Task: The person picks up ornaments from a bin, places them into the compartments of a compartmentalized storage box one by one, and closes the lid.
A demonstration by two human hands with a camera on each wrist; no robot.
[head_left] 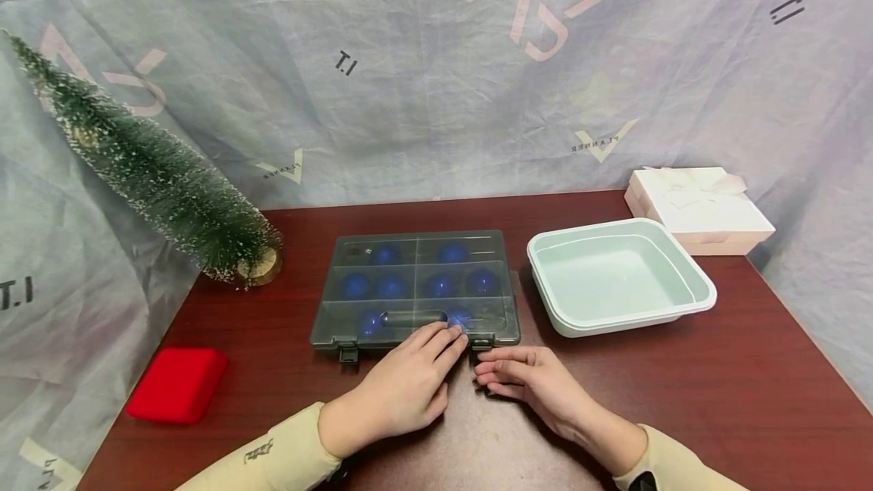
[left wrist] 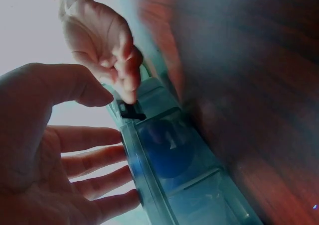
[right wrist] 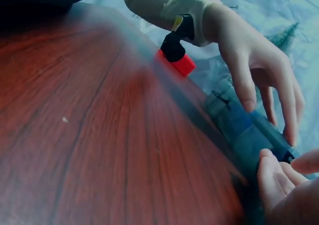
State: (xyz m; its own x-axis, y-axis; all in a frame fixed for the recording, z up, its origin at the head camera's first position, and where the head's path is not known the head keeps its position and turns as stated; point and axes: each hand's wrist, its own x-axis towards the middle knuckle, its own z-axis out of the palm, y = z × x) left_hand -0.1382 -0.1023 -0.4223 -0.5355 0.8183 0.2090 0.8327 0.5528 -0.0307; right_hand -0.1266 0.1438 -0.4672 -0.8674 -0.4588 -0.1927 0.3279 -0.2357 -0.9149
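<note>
A dark, see-through compartment case (head_left: 416,247) lies with its lid down on the table, its front toward me. Through the lid several blue balls (head_left: 390,286) show in separate compartments. My left hand (head_left: 405,385) rests its fingertips on the lid by the front edge, right of the handle recess, fingers extended. At the front right latch (head_left: 483,342) is my right hand (head_left: 539,386), fingertips right at it and fingers loosely bent. In the left wrist view that black latch (left wrist: 130,110) stands out from the case below the right fingertips. The front left latch (head_left: 348,354) hangs outward, untouched.
A pale green basin (head_left: 614,320) stands right of the case, with a white gift box (head_left: 716,211) behind it. At the left are a frosted miniature tree (head_left: 164,173) and a red box (head_left: 177,385). A printed cloth (head_left: 409,97) hangs behind the table.
</note>
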